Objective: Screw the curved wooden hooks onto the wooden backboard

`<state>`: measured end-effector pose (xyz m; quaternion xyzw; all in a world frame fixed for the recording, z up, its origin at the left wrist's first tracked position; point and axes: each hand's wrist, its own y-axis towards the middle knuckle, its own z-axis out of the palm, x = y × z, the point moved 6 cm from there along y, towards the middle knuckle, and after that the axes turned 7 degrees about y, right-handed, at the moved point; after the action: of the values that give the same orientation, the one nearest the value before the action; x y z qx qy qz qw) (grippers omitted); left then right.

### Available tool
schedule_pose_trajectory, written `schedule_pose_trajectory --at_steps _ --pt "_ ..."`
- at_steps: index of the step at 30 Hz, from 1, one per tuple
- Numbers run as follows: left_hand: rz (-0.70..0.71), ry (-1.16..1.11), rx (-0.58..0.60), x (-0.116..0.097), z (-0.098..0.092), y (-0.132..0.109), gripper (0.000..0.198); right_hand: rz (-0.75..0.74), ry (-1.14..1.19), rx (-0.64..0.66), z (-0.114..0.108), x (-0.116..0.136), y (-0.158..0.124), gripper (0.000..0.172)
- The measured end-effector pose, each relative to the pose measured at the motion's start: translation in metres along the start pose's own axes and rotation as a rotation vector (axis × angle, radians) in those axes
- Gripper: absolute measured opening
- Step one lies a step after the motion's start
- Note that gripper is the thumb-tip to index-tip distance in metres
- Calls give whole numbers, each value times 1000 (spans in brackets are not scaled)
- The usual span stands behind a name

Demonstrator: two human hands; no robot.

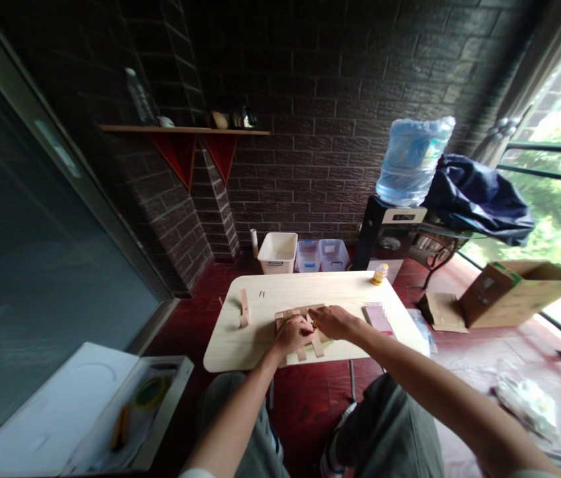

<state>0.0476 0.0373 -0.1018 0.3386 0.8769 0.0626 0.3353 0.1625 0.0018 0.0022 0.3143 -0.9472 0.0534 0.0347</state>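
Note:
On the small table (230, 338) lies a piece made of flat light-brown strips (317, 346) that cross one another; several strip ends stick out towards me. My left hand (294, 334) rests on its left part, fingers bent and drawn together. From the right, my right hand (334, 322) reaches in with curled fingers over the middle of the piece. A small yellow bit (315, 324) shows between the two hands, too small to name. The hands hide much of the crossing strips. A single loose strip (245, 309) lies at the table's left.
Two tiny dark pieces (261, 294) lie near the table's back. A small bottle with yellow parts (380, 274) stands back right, near a pinkish flat booklet (378, 318). An open white case (160, 411) is at lower left. Plastic bins (279, 252) and a water dispenser (390, 232) stand behind.

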Motion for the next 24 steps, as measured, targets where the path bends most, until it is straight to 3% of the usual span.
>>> schedule_pose_trajectory --at_steps 8,17,24 --pt "-49 -20 9 2 1 1 8 68 -2 3 9 -10 7 30" --pt "-55 21 9 6 5 0 9 19 -7 -12 -4 -7 -1 33" --pt "-53 28 19 1 0 0 9 23 -35 -26 9 -3 9 32"
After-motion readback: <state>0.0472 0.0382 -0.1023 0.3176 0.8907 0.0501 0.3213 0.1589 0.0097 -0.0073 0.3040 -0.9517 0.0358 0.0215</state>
